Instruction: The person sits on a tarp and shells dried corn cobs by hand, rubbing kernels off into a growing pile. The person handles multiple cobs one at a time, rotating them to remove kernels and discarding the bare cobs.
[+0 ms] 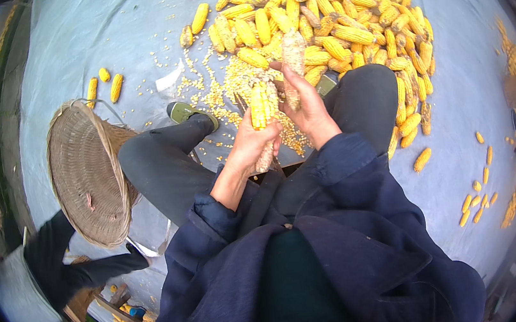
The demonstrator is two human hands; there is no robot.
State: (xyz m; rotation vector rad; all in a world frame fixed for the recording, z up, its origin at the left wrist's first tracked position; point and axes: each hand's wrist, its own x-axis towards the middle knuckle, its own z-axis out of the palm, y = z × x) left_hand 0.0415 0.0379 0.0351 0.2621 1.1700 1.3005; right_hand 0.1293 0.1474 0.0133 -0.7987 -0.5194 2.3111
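My left hand [247,144] grips a partly shelled ear of corn [261,105], which stands roughly upright between my knees. Rows of yellow kernels remain on its near face, while its right side and lower end are bare. In my right hand [312,113] is a pale, stripped corncob [293,53], held upright just to the right of the ear. Below both hands, loose corn kernels [296,137] lie scattered on the ground. A dark, narrow piece [239,102] shows behind the left hand's ear; most of it is hidden, so its kind is unclear.
Beyond my hands, a large heap of corn ears [353,33] spreads over a pale blue tarp [125,27]. By my left knee a wicker basket [88,177] is tipped on its side. Another person's leg [98,272] is at lower left. Several loose ears [478,201] lie at right.
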